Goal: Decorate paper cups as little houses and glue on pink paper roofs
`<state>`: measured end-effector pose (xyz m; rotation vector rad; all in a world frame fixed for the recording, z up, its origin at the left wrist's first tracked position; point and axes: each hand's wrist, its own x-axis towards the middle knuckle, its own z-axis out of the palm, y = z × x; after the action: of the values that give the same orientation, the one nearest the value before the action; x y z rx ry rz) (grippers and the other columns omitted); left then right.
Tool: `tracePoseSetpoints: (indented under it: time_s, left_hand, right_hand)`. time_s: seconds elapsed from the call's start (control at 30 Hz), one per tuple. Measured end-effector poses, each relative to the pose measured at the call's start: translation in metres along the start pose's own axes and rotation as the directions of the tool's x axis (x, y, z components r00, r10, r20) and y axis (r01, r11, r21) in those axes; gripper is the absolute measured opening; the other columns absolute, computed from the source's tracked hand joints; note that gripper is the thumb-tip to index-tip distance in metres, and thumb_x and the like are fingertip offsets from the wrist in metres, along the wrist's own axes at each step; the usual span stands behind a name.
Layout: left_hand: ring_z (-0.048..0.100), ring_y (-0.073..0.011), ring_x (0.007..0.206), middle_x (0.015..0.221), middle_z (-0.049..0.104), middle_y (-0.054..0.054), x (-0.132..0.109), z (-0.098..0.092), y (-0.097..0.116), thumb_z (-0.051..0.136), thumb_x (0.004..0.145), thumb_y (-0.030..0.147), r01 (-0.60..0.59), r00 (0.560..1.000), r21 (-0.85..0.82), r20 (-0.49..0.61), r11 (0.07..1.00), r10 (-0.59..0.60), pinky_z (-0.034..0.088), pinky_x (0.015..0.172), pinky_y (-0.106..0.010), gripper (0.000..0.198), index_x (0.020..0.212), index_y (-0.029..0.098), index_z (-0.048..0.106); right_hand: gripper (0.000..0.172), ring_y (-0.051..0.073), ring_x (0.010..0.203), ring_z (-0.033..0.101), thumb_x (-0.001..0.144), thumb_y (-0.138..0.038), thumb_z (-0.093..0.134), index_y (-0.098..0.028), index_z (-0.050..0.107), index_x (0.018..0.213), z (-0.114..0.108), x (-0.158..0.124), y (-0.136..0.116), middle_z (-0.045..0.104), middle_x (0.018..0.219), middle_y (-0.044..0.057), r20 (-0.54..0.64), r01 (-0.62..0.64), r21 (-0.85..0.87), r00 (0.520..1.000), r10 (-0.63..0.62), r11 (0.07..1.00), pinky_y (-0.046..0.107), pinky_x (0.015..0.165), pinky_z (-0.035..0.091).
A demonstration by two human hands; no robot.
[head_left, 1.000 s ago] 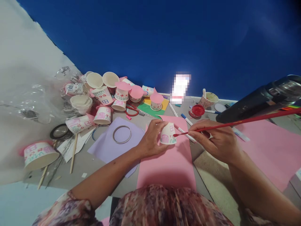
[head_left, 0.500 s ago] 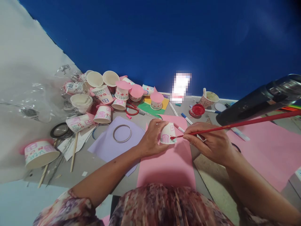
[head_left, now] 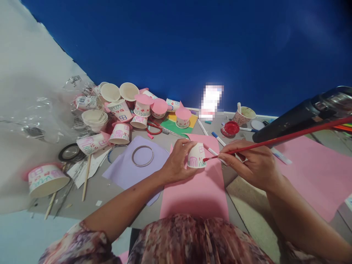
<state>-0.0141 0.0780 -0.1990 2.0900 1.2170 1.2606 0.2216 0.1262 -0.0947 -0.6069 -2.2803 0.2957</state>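
Note:
My left hand (head_left: pixel 177 161) is closed around a small upturned paper cup (head_left: pixel 196 156) with drawn pink doors and a window, holding it on a pink paper sheet (head_left: pixel 192 194). My right hand (head_left: pixel 253 163) pinches a long red paintbrush (head_left: pixel 275 141). The brush's red tip touches the cup's right side.
An open red paint pot (head_left: pixel 231 128) and a patterned cup (head_left: pixel 243 116) stand behind the hands, with markers (head_left: pixel 218 138) beside them. Several decorated cups (head_left: pixel 129 110) are heaped at back left, near scissors (head_left: pixel 154 128), a tape ring (head_left: pixel 142 156) on lilac paper and a black bottle (head_left: pixel 302 115).
The brush tip slid a little left along the cup's side, then came back right. My left hand and the cup have stayed where they were.

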Motion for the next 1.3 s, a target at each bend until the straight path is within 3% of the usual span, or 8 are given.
tracePoseSetpoints:
  time_s: [0.43,0.9,1.3]
  left_hand:
    - [0.051,-0.0323,0.125,0.128,0.045,-0.012,0.001,-0.001,-0.001,0.084,0.078,0.039,-0.009,1.0,-0.008,-0.008,1.0,0.009,0.051,0.103,-0.051,0.079,0.144,0.03,0.042]
    - [0.051,-0.0309,0.126,0.129,0.046,-0.012,0.002,0.0,0.003,0.083,0.08,0.035,-0.012,1.0,-0.03,-0.014,0.999,0.012,0.051,0.103,-0.048,0.076,0.144,0.029,0.042]
    - [0.05,-0.0325,0.127,0.129,0.049,-0.012,0.002,0.0,0.002,0.083,0.077,0.033,0.027,1.0,-0.059,0.011,0.998,-0.027,0.052,0.103,-0.05,0.074,0.141,0.029,0.045]
  right_hand:
    - [0.01,0.017,0.069,0.075,0.095,-0.02,0.071,-0.018,0.073,0.085,0.001,-0.002,0.002,0.078,0.078,0.004,-0.019,-0.06,0.008,0.998,0.06,0.998,0.026,0.068,0.06]
    - [0.013,0.018,0.069,0.076,0.095,-0.022,0.071,-0.019,0.074,0.083,0.007,-0.002,0.0,0.079,0.076,0.004,-0.025,-0.031,0.004,0.999,0.031,1.0,0.027,0.068,0.059]
    - [0.016,0.019,0.064,0.074,0.094,-0.028,0.072,-0.022,0.074,0.079,0.003,-0.003,0.001,0.079,0.076,0.003,-0.116,-0.161,-0.054,0.981,0.154,0.985,0.029,0.063,0.059]
